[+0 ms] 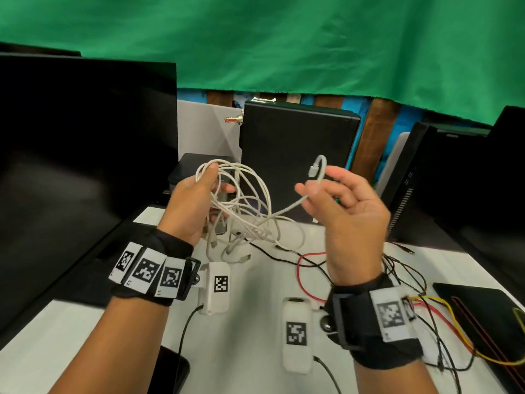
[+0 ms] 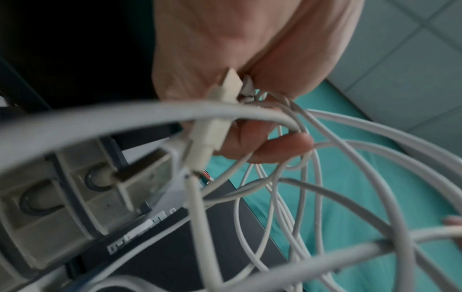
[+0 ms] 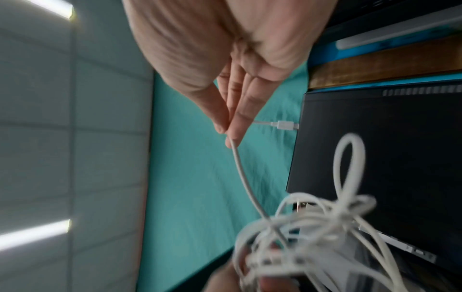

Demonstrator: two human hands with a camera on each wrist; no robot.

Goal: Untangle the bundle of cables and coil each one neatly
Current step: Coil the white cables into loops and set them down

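One tangled bundle of thin white cables (image 1: 241, 200), held above the white table (image 1: 250, 336).
Left hand (image 1: 193, 206) grips the limp, light loops; right hand (image 1: 343, 206), half open, pinches one freed strand near its plug (image 1: 313, 169), the best hold.

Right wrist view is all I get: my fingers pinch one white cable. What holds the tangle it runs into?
Observer: The left hand grips the white bundle, lifted above the white table.
Operator: Is anything else trapped in that grip?
Observer: Yes, a white connector block sits against the left palm.
Operator: Where is my cable's free end?
Observer: The plug curls over above the right hand, free of the tangle.
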